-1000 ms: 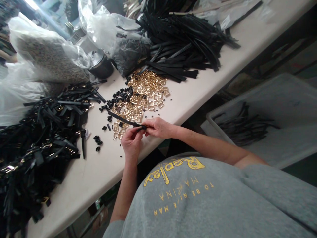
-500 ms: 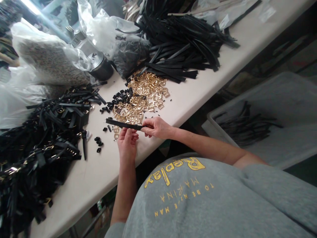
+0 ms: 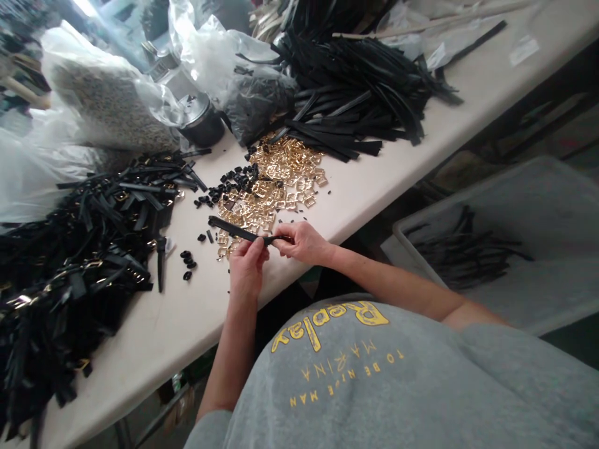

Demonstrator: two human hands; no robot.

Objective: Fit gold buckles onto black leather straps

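A narrow black strap (image 3: 233, 229) stretches between my two hands over the table's front edge, its free end pointing left. My left hand (image 3: 249, 262) is closed on it, thumb on top near the middle. My right hand (image 3: 304, 242) pinches the strap's right end, and its fingers hide that end. Just beyond the strap lies a heap of gold buckles (image 3: 290, 165). Small black loops (image 3: 236, 181) are piled against the heap's left side, and several more loops (image 3: 188, 259) lie loose left of my left hand.
Black straps with gold buckles (image 3: 93, 249) cover the table's left side. Plain black strips (image 3: 360, 87) lie at the back. Plastic bags (image 3: 107, 93) and a dark can (image 3: 202, 121) stand behind. A pale bin (image 3: 538, 249) holding black strips sits below, right of the table (image 3: 374, 193).
My left hand has slid right along the strap, closer to my right hand. The strap's free end now tilts more upward to the left. The whole view has shifted slightly.
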